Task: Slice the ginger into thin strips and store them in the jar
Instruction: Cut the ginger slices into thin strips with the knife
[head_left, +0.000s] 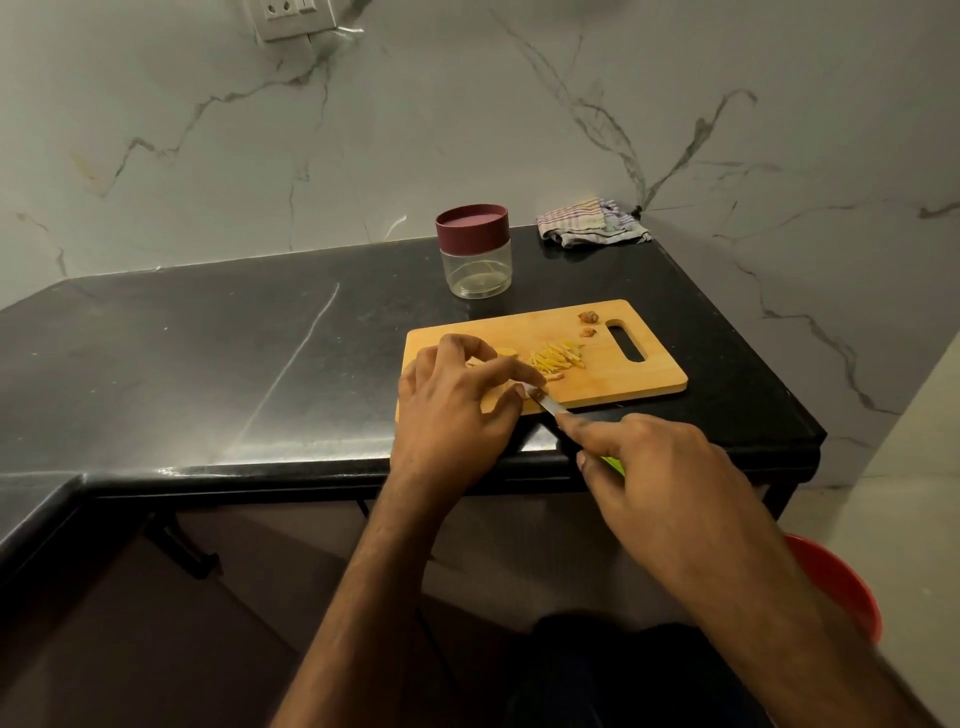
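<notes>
The cutting board (613, 358) lies right of frame centre on the dark surface (208, 353). A pile of cut ginger strips (556, 358) sits mid-board, and two brown offcuts (588, 322) lie near the handle slot at the board's upper right.

The left hand (457, 400) is curled over the near left part of the board, fingertips pinching a small piece of ginger against the wood; the piece itself is largely hidden, so its remaining size cannot be judged. The right hand (654, 467) grips the green-handled knife (576, 431), forefinger along the spine, blade tip meeting the left fingertips.

The jar (475, 254) stands just behind the board, upper centre, maroon lid fitted; it appears nearly empty.

Hazards from this position:
- The blade works directly beside the left fingertips. A short remnant offers little grip, so a slip could bring the edge onto a finger.
- The board's near edge is close to the surface edge; downward pressure there could shift it.
- The lid must come off before transfer; loose strips may scatter if swept carelessly.
</notes>
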